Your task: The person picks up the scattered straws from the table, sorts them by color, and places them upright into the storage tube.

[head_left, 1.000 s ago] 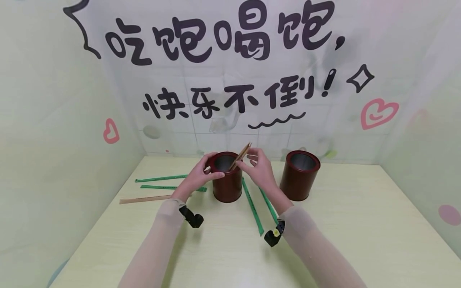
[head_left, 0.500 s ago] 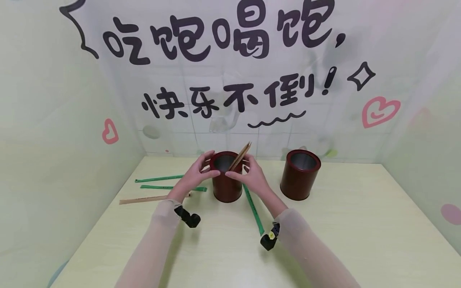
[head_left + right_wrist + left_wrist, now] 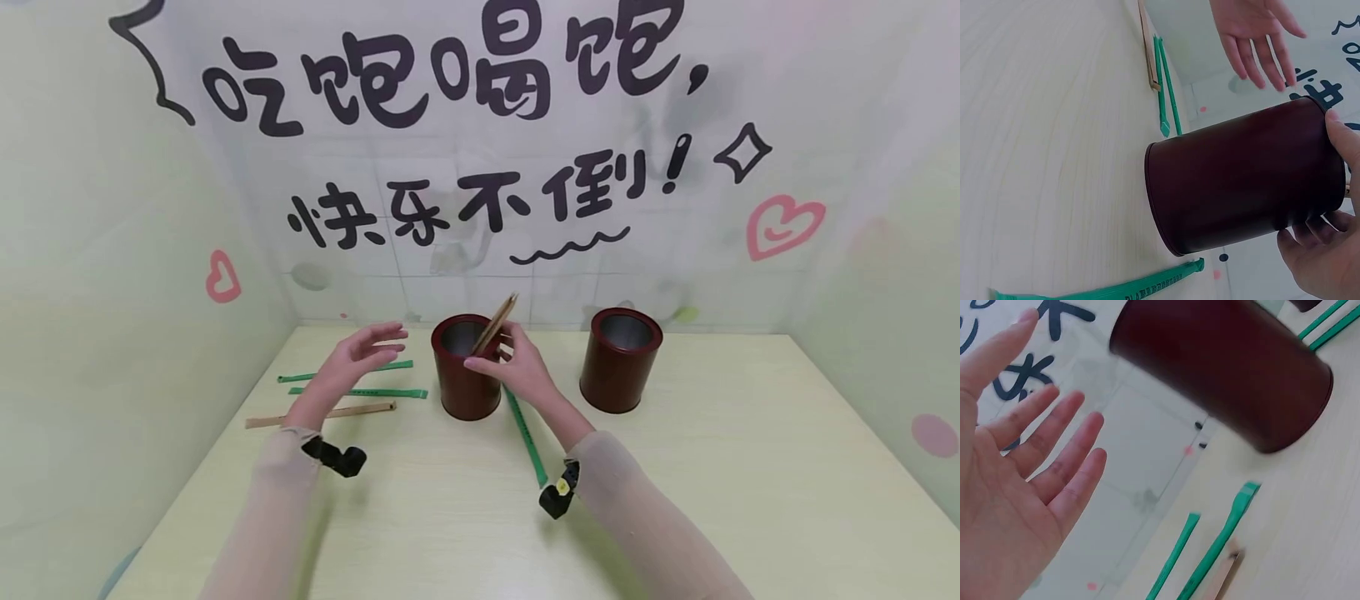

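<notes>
A dark red can point(image 3: 467, 392) stands upright at the back middle of the table, with slim brown sticks point(image 3: 496, 323) leaning out over its right rim. My right hand point(image 3: 517, 362) grips this can by its upper right side; the right wrist view shows the thumb point(image 3: 1338, 134) at the rim and curled fingers around the wall. To the left, my left hand point(image 3: 352, 358) is held in the air, apart from the can and holding nothing. Its fingers point(image 3: 1063, 447) are spread and nearly straight. Beneath it lie two slim green printed packets point(image 3: 390, 392) and a brown stick point(image 3: 360, 409).
A second dark red can point(image 3: 618, 375) stands upright at the back right, its dark interior visible. Another green packet point(image 3: 527, 437) lies on the table point(image 3: 420, 517) beside my right forearm. Behind the table hangs a printed white backdrop point(image 3: 480, 275).
My left hand has let go of the can and moved left. My right hand has gone from pinching the brown sticks to gripping the can, and the sticks now lean in it.
</notes>
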A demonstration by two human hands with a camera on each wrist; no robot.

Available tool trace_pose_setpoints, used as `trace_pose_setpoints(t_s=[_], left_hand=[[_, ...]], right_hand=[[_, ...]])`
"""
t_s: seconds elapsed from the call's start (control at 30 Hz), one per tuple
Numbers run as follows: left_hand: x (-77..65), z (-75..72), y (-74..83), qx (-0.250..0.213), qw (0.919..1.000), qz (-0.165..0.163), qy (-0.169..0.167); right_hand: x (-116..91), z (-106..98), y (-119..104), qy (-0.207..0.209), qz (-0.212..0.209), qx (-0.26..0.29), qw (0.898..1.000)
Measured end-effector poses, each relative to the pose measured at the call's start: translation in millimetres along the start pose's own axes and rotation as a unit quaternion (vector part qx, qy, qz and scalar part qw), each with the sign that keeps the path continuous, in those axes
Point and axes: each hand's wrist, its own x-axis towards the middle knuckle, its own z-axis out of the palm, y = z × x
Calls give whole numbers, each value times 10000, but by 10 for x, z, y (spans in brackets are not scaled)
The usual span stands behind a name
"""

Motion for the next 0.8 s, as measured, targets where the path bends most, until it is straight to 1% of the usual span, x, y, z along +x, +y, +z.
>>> trace_pose_setpoints(t_s=[0.1, 0.2, 0.33, 0.4, 0.47, 0.57, 0.63, 0.7, 0.8], left_hand=[[-126, -143, -45, 209, 9997, -81, 71], [-238, -257, -95, 481, 9986, -150, 129], [-369, -370, -171, 800, 9960, -347, 192], [-427, -416, -210, 872, 9951, -420, 197], [-474, -458, -257, 934, 9946, -409, 204], [-528, -523, -331, 1195, 9918, -354, 284], [-560, -565, -381, 1426, 9885, -346, 373], [-602, -602, -411, 1702, 9830, -471, 502], [-671, -647, -445, 1992, 9749, -694, 708]], right_hand=[[-3, 3, -7, -12, 21, -11, 10000], [-3, 3, -9, -22, 36, -9, 10000], [-6, 0, -12, -26, 34, 8, 10000], [-6, -1, -12, -31, 34, 11, 10000], [-6, -1, -13, -38, 36, 7, 10000], [-8, -1, -14, -51, 34, -11, 10000], [-8, -3, -15, -65, 21, -28, 10000], [-9, -5, -13, -82, -1, -40, 10000], [-6, -6, -11, -83, -22, -51, 9999]])
